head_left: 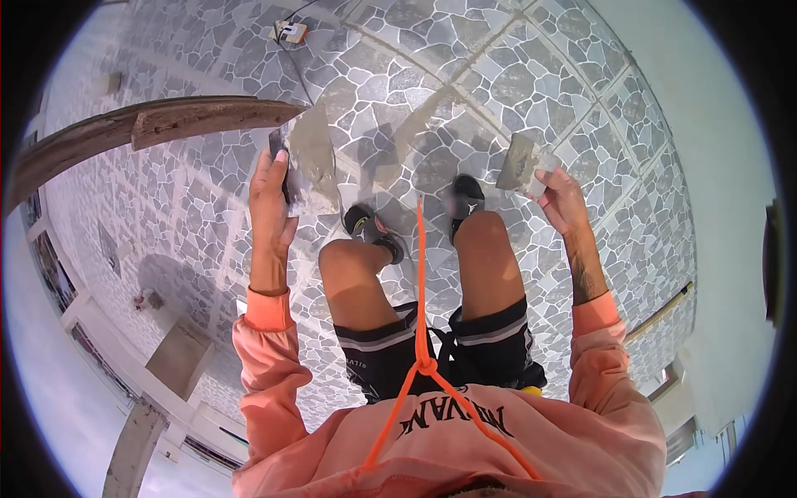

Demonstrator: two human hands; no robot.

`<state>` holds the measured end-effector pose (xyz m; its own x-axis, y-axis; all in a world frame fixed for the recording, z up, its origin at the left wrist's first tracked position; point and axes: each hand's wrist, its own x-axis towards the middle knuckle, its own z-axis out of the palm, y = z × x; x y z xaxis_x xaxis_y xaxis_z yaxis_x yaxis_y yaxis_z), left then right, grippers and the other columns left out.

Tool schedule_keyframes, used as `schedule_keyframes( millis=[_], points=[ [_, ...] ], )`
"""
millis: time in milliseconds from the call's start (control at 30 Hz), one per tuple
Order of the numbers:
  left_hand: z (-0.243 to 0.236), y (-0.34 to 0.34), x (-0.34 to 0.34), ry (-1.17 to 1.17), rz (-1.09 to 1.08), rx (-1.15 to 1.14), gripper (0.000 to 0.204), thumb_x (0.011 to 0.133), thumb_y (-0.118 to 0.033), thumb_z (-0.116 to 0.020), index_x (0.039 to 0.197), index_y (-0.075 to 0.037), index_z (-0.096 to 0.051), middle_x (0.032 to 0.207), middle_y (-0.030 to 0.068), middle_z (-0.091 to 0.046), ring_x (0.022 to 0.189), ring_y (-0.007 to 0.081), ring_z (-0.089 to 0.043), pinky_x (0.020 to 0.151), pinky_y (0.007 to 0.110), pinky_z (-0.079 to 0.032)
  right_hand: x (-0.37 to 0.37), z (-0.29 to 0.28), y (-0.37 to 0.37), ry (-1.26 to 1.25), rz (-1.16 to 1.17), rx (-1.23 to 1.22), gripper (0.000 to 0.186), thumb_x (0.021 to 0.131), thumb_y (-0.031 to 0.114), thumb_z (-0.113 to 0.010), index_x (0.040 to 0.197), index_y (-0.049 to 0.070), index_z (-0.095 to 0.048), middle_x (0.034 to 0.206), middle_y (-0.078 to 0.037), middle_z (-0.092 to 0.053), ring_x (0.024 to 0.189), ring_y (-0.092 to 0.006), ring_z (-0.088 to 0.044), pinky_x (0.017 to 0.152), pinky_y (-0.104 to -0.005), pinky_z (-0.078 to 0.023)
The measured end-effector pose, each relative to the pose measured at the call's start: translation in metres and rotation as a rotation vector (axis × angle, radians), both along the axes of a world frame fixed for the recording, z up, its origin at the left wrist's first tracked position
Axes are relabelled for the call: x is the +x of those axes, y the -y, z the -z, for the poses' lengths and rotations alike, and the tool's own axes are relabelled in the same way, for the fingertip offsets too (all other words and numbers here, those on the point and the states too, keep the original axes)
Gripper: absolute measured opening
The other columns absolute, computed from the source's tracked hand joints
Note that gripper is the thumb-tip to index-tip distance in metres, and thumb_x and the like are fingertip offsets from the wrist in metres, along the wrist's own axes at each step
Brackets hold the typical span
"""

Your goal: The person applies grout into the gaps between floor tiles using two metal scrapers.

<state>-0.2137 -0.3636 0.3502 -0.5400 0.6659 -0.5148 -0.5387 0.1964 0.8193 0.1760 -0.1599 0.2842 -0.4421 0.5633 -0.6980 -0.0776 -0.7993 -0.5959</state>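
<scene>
My left hand [267, 187] grips the dark handle of a flat trowel [320, 170], whose broad blade carries a smear of grey mortar. In my right hand [563, 199] is a putty knife [521, 164], held by its pale end between thumb and fingers. Wet-looking grey mortar coats its squarish blade. Both tools are held apart, one on each side of my legs, over the stone-patterned tile floor [465, 79]. A strip of grey paste [425, 114] runs along the tiles ahead of my feet.
A curved-looking wooden beam [207, 116] reaches in from the left to near the trowel. A small white and red box [292, 32] with a dark cable lies ahead. An orange cord [422, 282] hangs from my neck. A white wall [706, 166] borders the right.
</scene>
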Motion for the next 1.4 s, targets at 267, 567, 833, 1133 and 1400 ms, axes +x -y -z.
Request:
schedule_keyframes(
  millis=[267, 567, 833, 1133, 1400],
  points=[
    [-0.188, 0.031, 0.078, 0.056, -0.116, 0.0, 0.032, 0.099, -0.015, -0.051, 0.13, -0.004, -0.051, 0.115, 0.0047, -0.062, 0.099, 0.0125, -0.062, 0.083, 0.028, -0.053, 0.052, -0.161, 0.04, -0.153, -0.029, -0.069, 0.033, 0.09, 0.004, -0.056, 0.121, -0.007, -0.052, 0.117, -0.014, -0.062, 0.105, -0.0238, -0.064, 0.092, -0.0417, -0.053],
    [-0.32, 0.071, 0.146, 0.098, -0.297, 0.095, 0.04, 0.101, -0.018, -0.049, 0.139, -0.008, -0.042, 0.124, 0.0048, -0.058, 0.107, 0.0147, -0.059, 0.088, 0.031, -0.052, 0.083, -0.301, 0.064, -0.216, -0.143, -0.109, 0.032, 0.09, 0.001, -0.059, 0.12, -0.006, -0.052, 0.117, -0.016, -0.063, 0.106, -0.0276, -0.064, 0.093, -0.0498, -0.052],
    [-0.367, 0.148, 0.183, 0.058, -0.414, 0.155, 0.04, 0.102, -0.023, -0.049, 0.139, -0.011, -0.043, 0.122, 0.0039, -0.06, 0.102, 0.0147, -0.062, 0.083, 0.032, -0.054, 0.078, -0.368, 0.085, -0.297, -0.214, -0.048, 0.039, 0.088, 0.0, -0.061, 0.125, -0.006, -0.047, 0.121, -0.02, -0.06, 0.111, -0.0328, -0.061, 0.096, -0.0541, -0.05],
    [-0.391, 0.287, 0.23, 0.062, -0.606, 0.127, 0.038, 0.103, -0.022, -0.046, 0.139, -0.011, -0.043, 0.12, 0.0045, -0.06, 0.103, 0.0138, -0.061, 0.084, 0.031, -0.053, 0.033, -0.419, 0.16, -0.379, -0.412, -0.092, 0.047, 0.089, 0.001, -0.061, 0.131, -0.004, -0.04, 0.124, -0.021, -0.056, 0.115, -0.0345, -0.058, 0.093, -0.058, -0.051],
    [-0.373, 0.418, 0.296, 0.089, -0.873, 0.154, 0.038, 0.103, -0.024, -0.046, 0.138, -0.009, -0.043, 0.123, 0.0079, -0.059, 0.107, 0.0195, -0.061, 0.088, 0.035, -0.053, -0.012, -0.425, 0.247, -0.438, -0.529, -0.156, 0.054, 0.09, 0.001, -0.061, 0.136, -0.002, -0.035, 0.129, -0.021, -0.052, 0.117, -0.0361, -0.056, 0.095, -0.0591, -0.048]
  ],
)
